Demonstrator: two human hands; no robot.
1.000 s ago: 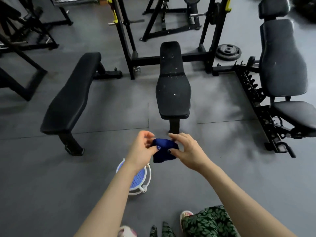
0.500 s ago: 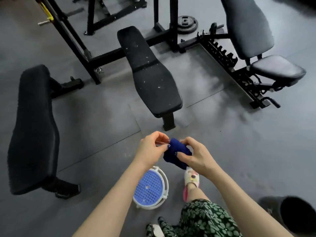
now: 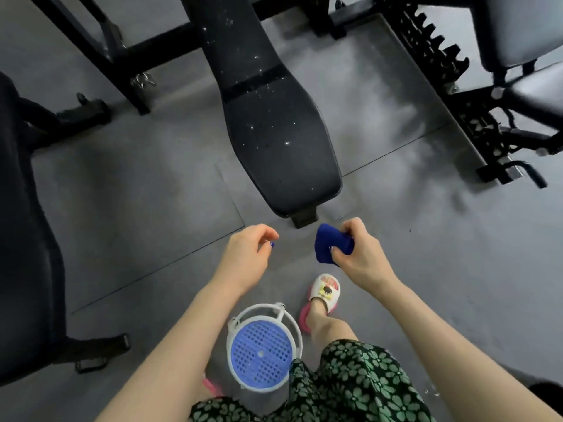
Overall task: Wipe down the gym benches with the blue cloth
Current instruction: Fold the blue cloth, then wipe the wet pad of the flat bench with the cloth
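A black flat bench [image 3: 274, 129], speckled with white dust, runs away from me in the middle of the head view. Its near end lies just beyond my hands. The blue cloth [image 3: 330, 243] is bunched in my right hand [image 3: 359, 254], which grips it a little right of the bench's end. My left hand [image 3: 246, 254] hangs beside it with loosely curled fingers and holds nothing. A second black bench [image 3: 27, 239] fills the left edge. An adjustable bench [image 3: 518, 41] with a grey backrest stands at the top right.
A white bucket with a blue perforated strainer [image 3: 262, 351] stands on the grey floor by my feet. A black rack frame [image 3: 122, 56] crosses behind the middle bench. The adjustable bench's black toothed base [image 3: 475, 117] stretches along the right.
My left hand has let go of the cloth and moved left; the right hand alone holds it. I have stepped closer to the middle bench.
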